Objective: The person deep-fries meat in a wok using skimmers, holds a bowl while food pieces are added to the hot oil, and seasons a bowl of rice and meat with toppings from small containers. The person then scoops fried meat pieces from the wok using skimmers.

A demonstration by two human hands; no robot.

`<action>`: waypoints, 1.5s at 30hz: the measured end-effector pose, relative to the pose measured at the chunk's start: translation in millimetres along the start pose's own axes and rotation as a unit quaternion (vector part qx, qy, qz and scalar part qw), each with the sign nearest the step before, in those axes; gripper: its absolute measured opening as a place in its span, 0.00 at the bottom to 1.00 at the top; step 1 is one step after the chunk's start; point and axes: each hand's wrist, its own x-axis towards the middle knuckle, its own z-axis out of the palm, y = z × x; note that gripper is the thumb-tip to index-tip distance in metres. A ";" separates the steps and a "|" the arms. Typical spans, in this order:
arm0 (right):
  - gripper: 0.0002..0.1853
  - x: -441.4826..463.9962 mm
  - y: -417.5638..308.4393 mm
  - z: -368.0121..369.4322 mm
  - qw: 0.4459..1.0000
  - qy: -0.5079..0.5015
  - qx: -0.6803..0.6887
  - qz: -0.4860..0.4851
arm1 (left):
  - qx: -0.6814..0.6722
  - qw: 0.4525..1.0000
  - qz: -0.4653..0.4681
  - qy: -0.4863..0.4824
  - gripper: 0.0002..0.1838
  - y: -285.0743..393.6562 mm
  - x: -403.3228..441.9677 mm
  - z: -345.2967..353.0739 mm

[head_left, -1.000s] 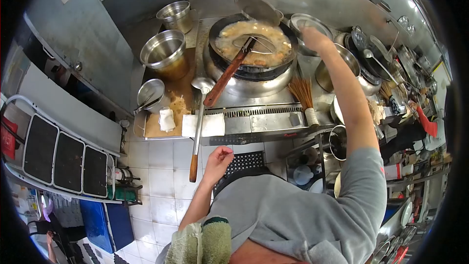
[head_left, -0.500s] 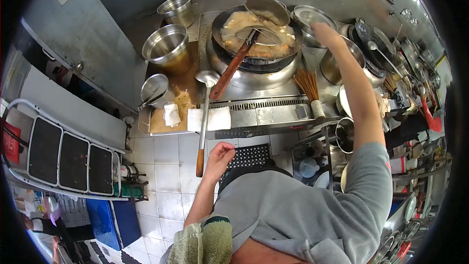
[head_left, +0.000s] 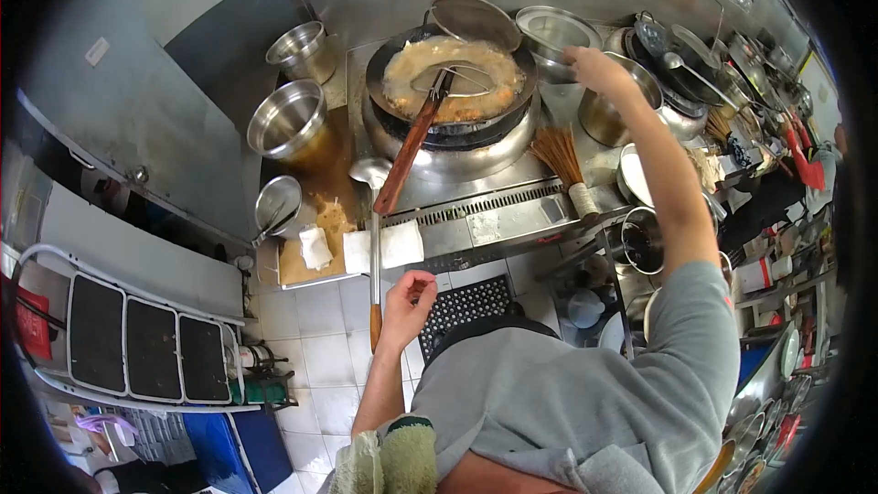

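My right hand (head_left: 599, 71) reaches out over the metal pots right of the wok, its fingers drawn together; what they hold, if anything, is hidden. Under and beside it are a tall steel pot (head_left: 611, 119) and a wide lidded pan (head_left: 555, 29). My left hand (head_left: 409, 304) hangs low by my waist, fingers curled with nothing visible in them. Close to its left is the wooden end of a long ladle (head_left: 374, 256). Bubbling oil with food fills the wok (head_left: 455, 82). A wooden-handled strainer (head_left: 416, 148) lies across it, and a round mesh skimmer (head_left: 476, 22) leans at its back.
A bamboo brush (head_left: 560, 160) lies right of the burner. Several steel containers, including a deep one (head_left: 287, 121), stand left. White folded cloths (head_left: 389, 245) lie at the counter's front edge. A folded step ladder (head_left: 146, 338) is at the left. Another person (head_left: 805, 160) is at far right.
My view has shifted, so the stove sits slightly lower and further left. My right hand stays over the pots, a little further left in view. My left hand remains curled at my waist.
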 end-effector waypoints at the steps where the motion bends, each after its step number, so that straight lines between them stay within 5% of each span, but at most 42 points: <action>1: 0.23 -6.8 2.2 -8.5 1.000 0.012 0.002 -0.008 | 0.038 0.998 0.045 0.025 0.04 -0.5 6.7 -3.9; 3: 0.30 -39.1 -19.4 -45.3 1.000 -0.004 -0.001 0.009 | 0.116 0.985 0.110 0.064 0.04 9.6 20.6 -10.7; 7: 0.28 -36.7 6.2 -5.1 0.999 -0.028 0.000 -0.022 | 0.314 0.897 0.279 0.135 0.09 46.1 61.9 -11.8; 10: 0.29 -1.6 17.7 31.3 0.998 -0.032 -0.040 -0.034 | 0.435 0.833 0.308 0.151 0.16 58.2 103.4 -12.0; 12: 0.28 7.2 7.5 32.6 0.999 0.004 -0.004 -0.032 | 0.605 0.755 0.214 0.134 0.26 51.8 127.8 -14.6; 18: 0.30 -54.2 -17.5 -36.5 1.000 0.012 0.004 -0.014 | 0.607 0.790 0.077 0.033 0.34 46.0 166.7 -13.7; 26: 0.25 -47.9 5.1 15.3 0.998 0.041 0.041 -0.014 | 0.534 0.839 0.099 -0.029 0.31 77.9 190.4 -35.5; 33: 0.23 -87.5 -34.1 32.4 0.993 0.003 0.060 0.100 | 0.517 0.848 0.099 -0.055 0.32 79.0 191.7 -43.6; 40: 0.17 -87.7 -86.4 77.8 0.942 0.050 0.240 0.227 | 0.512 0.852 0.099 -0.047 0.32 87.5 198.8 -39.7; 42: 0.24 -93.4 -71.6 72.1 0.966 0.062 0.154 0.197 | 0.537 0.838 0.081 -0.054 0.32 88.9 194.1 -47.6; 43: 0.17 -96.6 -68.8 71.1 0.968 0.080 0.148 0.185 | 0.535 0.839 0.081 -0.052 0.32 86.8 195.3 -48.8; 45: 0.21 -96.7 -70.2 65.0 0.972 0.041 0.144 0.181 | 0.542 0.833 0.100 -0.049 0.31 80.9 194.9 -51.8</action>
